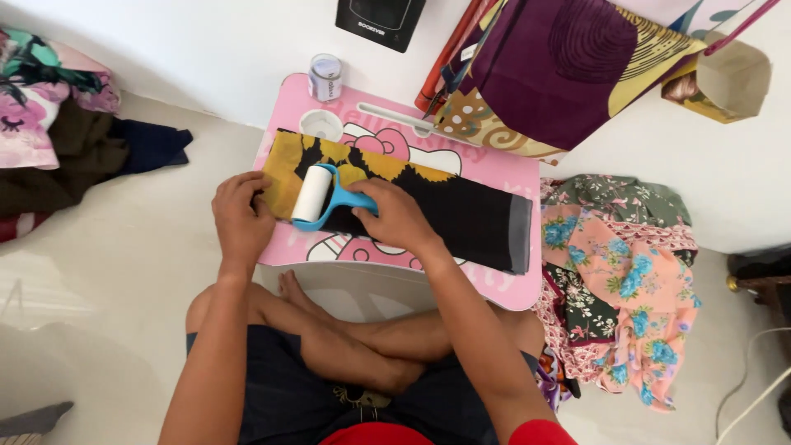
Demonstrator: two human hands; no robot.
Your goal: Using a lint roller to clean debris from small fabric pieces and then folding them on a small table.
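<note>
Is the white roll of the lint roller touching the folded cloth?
Touching. The head view shows the lint roller lying directly on the folded cloth, no gap.

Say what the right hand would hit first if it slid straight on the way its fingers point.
The right hand grips the blue handle of the lint roller, fingers pointing left. Straight on, it would likely meet the left hand, which presses on the yellow end of the folded cloth just past the roller.

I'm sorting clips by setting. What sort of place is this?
Probably a room at home, worked on the floor: a person sits cross-legged at a low pink table, with piles of clothes on the floor and a patterned bag against the wall.
</note>
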